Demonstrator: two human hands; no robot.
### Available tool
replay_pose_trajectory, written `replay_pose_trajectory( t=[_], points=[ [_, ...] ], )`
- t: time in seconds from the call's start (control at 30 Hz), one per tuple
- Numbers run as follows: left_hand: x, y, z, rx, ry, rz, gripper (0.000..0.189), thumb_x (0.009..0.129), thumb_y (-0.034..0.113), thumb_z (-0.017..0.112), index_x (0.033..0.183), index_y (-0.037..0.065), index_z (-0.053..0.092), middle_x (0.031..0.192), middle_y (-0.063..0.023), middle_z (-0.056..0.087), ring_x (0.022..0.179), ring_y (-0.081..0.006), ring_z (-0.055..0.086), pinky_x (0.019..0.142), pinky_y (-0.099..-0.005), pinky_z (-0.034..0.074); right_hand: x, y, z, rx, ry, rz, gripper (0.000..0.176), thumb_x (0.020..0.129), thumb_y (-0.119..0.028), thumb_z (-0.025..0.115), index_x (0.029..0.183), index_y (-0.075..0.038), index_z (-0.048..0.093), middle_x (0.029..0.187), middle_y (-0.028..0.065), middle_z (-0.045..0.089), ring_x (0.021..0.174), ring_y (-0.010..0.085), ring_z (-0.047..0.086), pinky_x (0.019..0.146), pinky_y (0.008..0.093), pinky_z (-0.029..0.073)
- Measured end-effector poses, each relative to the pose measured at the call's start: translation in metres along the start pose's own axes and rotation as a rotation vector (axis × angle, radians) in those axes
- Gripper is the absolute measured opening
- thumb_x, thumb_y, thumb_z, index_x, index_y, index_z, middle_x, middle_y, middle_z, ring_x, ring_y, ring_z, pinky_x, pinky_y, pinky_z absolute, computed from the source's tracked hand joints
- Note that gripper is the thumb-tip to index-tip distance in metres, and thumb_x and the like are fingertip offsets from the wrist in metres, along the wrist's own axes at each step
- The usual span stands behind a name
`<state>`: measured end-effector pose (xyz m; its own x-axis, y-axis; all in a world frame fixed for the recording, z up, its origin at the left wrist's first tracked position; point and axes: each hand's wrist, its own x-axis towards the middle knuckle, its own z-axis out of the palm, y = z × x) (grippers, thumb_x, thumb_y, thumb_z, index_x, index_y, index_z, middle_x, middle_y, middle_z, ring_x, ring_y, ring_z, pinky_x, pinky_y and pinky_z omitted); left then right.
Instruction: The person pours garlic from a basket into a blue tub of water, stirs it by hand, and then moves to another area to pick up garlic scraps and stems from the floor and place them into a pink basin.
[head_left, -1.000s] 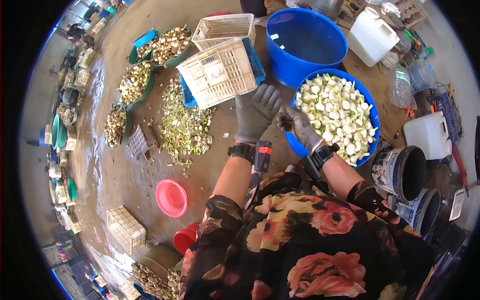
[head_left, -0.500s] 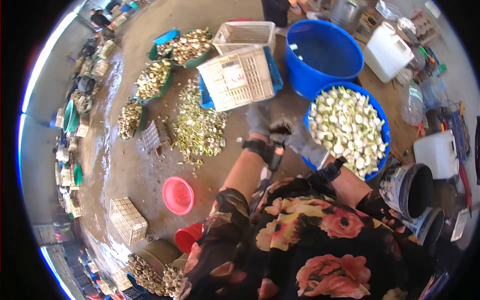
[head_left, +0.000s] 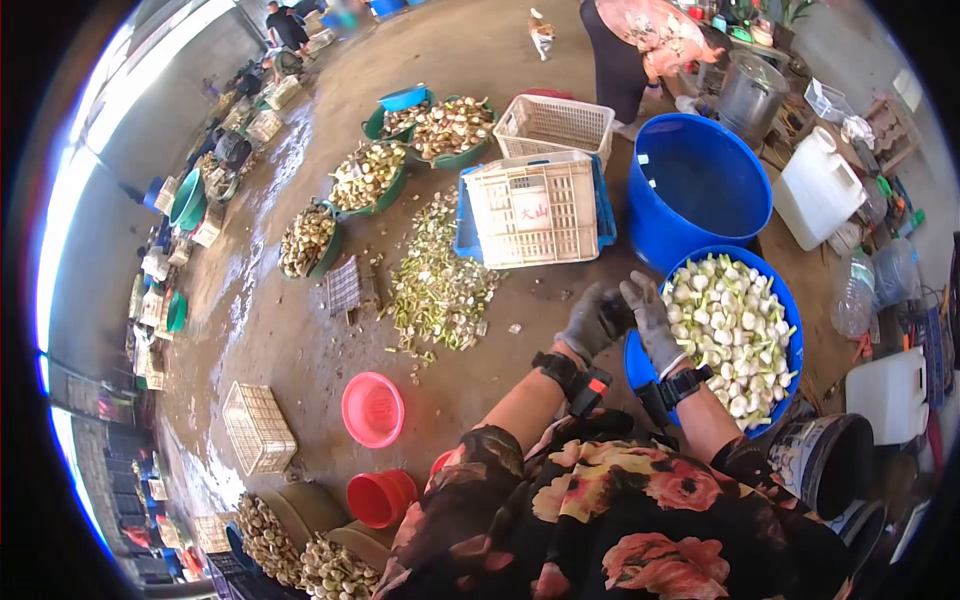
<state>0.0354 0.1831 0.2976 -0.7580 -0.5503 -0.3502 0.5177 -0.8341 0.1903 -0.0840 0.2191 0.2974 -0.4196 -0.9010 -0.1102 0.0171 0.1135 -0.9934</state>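
My left hand [head_left: 595, 322], in a grey work glove with a dark palm, hangs over the floor just left of a blue tub [head_left: 797, 345]. Its fingers are loosely bent and apart, with nothing visible in them. Close beside it, my right hand [head_left: 652, 322] wears a matching glove. The fingers of that hand point away from me, open, at the tub's left rim; I see nothing held there. Peeled garlic bulbs [head_left: 730, 335] with short green stems fill the tub. Dark straps with small devices circle both wrists.
A large blue barrel [head_left: 640, 215] stands beyond the tub. White crates [head_left: 535, 210], garlic trimmings [head_left: 440, 280] and green baskets of garlic [head_left: 368, 180] lie ahead. Pink [head_left: 373, 410] and red [head_left: 380, 498] buckets sit at left. Another person [head_left: 655, 40] bends over near a metal pot [head_left: 752, 88].
The view has tilted up, bringing the bending person and a cat into sight. My hands have moved from in front of the crates to the tub's left rim, with the fingers now plainer.
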Motion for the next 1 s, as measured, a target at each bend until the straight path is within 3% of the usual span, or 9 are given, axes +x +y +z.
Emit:
replay_pose_trajectory(
  t=[0.1,0.23,0.33,0.5,0.53,0.6,0.63,0.93,1.0],
  points=[
    [0.004,-0.016,0.012,0.018,-0.067,0.021,0.035,0.091,0.034,0.039,0.099,0.006,0.058,0.100,-0.0096,0.060,0.094,-0.0245,0.056,0.090,-0.0383,0.042,0.007,0.011,0.000,-0.082,-0.019,-0.049,0.037,0.080,-0.025,0.066,0.108,-0.003,0.055,0.103,0.0055,0.059,0.086,0.0134,0.056,0.074,0.0267,0.046],
    [-0.005,-0.011,0.007,-0.019,-0.468,-0.076,0.038,0.091,0.037,0.038,0.107,0.007,0.056,0.106,-0.0085,0.059,0.101,-0.0217,0.054,0.092,-0.0380,0.041,0.014,0.041,-0.009,-0.149,-0.069,0.042,0.027,0.084,-0.029,0.061,0.088,-0.003,0.063,0.082,0.0044,0.065,0.077,0.0129,0.060,0.068,0.0268,0.048],
    [0.004,-0.015,-0.015,0.036,-0.134,-0.119,0.040,0.090,0.040,0.040,0.107,0.008,0.056,0.105,-0.0082,0.059,0.101,-0.0212,0.054,0.092,-0.0379,0.041,0.012,0.046,-0.014,-0.302,-0.130,0.042,0.028,0.085,-0.031,0.057,0.088,-0.003,0.063,0.078,0.0055,0.065,0.071,0.0119,0.060,0.063,0.0267,0.048],
    [-0.005,-0.020,0.001,0.178,-0.177,-0.216,0.046,0.088,0.044,0.045,0.111,0.005,0.054,0.109,-0.0104,0.057,0.103,-0.0243,0.053,0.094,-0.0398,0.040,0.006,0.044,-0.038,-0.440,-0.160,-0.049,0.033,0.082,-0.037,0.054,0.084,-0.005,0.061,0.075,0.0167,0.061,0.064,0.0264,0.060,0.060,0.0358,0.046],
    [0.002,-0.030,-0.002,0.733,-0.221,-0.004,0.047,0.088,0.043,0.046,0.114,0.005,0.052,0.113,-0.0112,0.055,0.107,-0.0254,0.051,0.096,-0.0402,0.038,-0.005,0.021,-0.044,-0.387,-0.149,0.021,0.033,0.082,-0.038,0.053,0.083,-0.006,0.061,0.079,0.0165,0.062,0.070,0.0326,0.059,0.064,0.0380,0.045],
    [0.005,-0.041,0.012,0.690,-0.268,-0.020,0.048,0.088,0.040,0.048,0.119,0.003,0.048,0.120,-0.0130,0.050,0.113,-0.0271,0.046,0.101,-0.0412,0.033,-0.012,0.001,-0.061,-0.631,-0.104,-0.050,0.033,0.082,-0.038,0.051,0.084,-0.007,0.062,0.083,0.0171,0.062,0.079,0.0339,0.059,0.069,0.0395,0.046],
    [0.002,-0.040,0.032,0.136,-0.145,-0.295,0.048,0.088,0.038,0.048,0.120,0.002,0.046,0.123,-0.0140,0.048,0.117,-0.0276,0.044,0.104,-0.0417,0.029,-0.015,-0.002,-0.068,-0.598,-0.052,-0.052,0.033,0.082,-0.038,0.051,0.084,-0.007,0.062,0.083,0.0172,0.062,0.080,0.0342,0.059,0.070,0.0398,0.045],
    [0.018,-0.083,0.068,0.221,-0.381,-0.610,0.060,0.091,0.038,0.035,0.137,0.001,0.024,0.142,-0.0152,0.026,0.133,-0.0272,0.020,0.112,-0.0384,0.006,-0.043,0.009,-0.136,-0.709,0.232,0.107,0.035,0.080,-0.042,0.053,0.087,-0.010,0.064,0.084,0.0155,0.063,0.083,0.0348,0.059,0.074,0.0411,0.045],
    [0.009,-0.090,0.090,1.037,-0.645,-0.469,0.061,0.092,0.039,0.031,0.138,0.001,0.019,0.143,-0.0156,0.022,0.133,-0.0270,0.018,0.112,-0.0379,0.006,-0.057,-0.003,-0.149,-0.734,0.308,0.212,0.029,0.078,-0.038,0.054,0.087,-0.013,0.065,0.084,0.0146,0.063,0.083,0.0341,0.059,0.074,0.0407,0.046]
  ],
)
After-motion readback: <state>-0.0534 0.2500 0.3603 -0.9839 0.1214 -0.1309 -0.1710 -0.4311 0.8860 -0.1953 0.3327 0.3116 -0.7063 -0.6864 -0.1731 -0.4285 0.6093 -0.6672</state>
